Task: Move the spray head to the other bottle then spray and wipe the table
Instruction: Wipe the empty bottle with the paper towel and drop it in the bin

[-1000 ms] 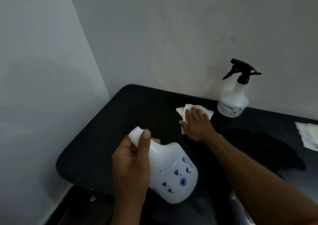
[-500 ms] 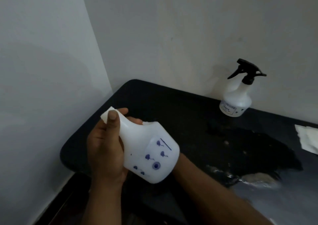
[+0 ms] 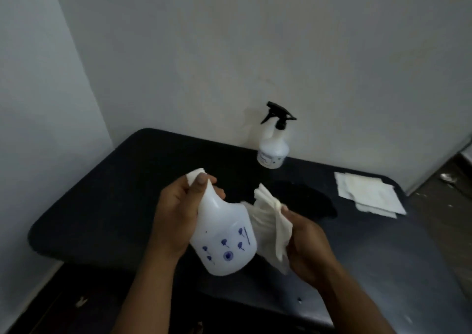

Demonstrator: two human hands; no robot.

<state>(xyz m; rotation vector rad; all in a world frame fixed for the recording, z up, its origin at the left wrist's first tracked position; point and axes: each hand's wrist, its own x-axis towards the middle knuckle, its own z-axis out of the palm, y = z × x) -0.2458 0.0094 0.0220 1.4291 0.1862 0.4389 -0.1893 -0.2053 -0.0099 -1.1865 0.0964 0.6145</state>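
Note:
My left hand (image 3: 176, 213) grips the neck of a white bottle (image 3: 224, 241) with blue markings and no spray head, held tilted above the near part of the black table (image 3: 107, 201). My thumb covers its open mouth. My right hand (image 3: 304, 247) holds a crumpled white tissue (image 3: 268, 221) pressed against the bottle's right side. A second white bottle (image 3: 272, 150) stands upright at the back of the table by the wall, with the black spray head (image 3: 278, 115) on it.
A stack of white tissues (image 3: 370, 196) lies flat at the table's right back. A wet dark patch (image 3: 306, 198) spreads in the middle. Walls close the table in at the back and left. The floor shows at far right.
My right hand has come up from the table with the tissue and now presses it against the held bottle. The view has shifted right, and the bottle sits more central.

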